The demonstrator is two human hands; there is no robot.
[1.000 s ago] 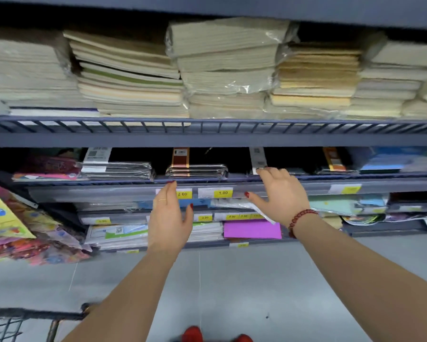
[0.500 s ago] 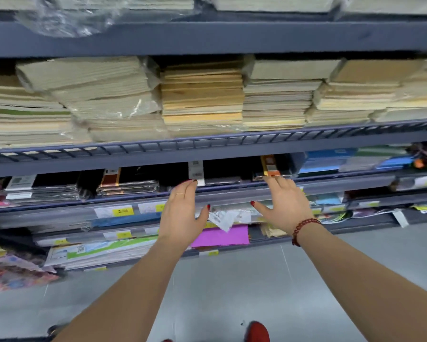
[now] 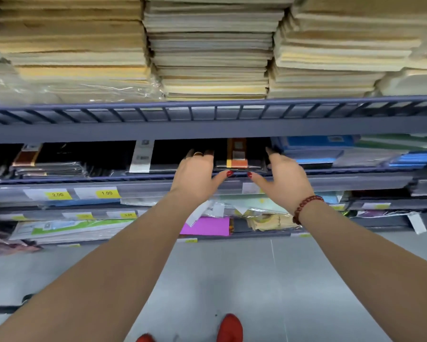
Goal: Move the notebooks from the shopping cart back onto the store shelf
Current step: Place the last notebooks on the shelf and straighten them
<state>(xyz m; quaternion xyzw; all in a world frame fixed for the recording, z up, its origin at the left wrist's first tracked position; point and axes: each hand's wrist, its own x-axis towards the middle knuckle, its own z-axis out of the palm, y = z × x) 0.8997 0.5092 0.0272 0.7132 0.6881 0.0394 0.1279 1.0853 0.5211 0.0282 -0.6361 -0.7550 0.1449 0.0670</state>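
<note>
1. Both hands have pushed deeper into the shelf [image 3: 207, 130] gap since a second ago; before, they sat at the price-rail edge.
2. Left hand [image 3: 195, 172] and right hand [image 3: 284, 178] flank a stack of black notebooks [image 3: 239, 165] with an orange band.
3. Left fingers [image 3: 199, 154] reach in just left of the stack, right fingers [image 3: 269, 153] just right of it; thumbs nearly meet below its front edge.
4. Fingers spread, not closed on anything; actual contact with the stack sides: cannot tell, too dark.
5. Stack lies flat on the shelf, between the fingers.
6. Beaded bracelet [image 3: 303, 208] on right wrist.
</note>
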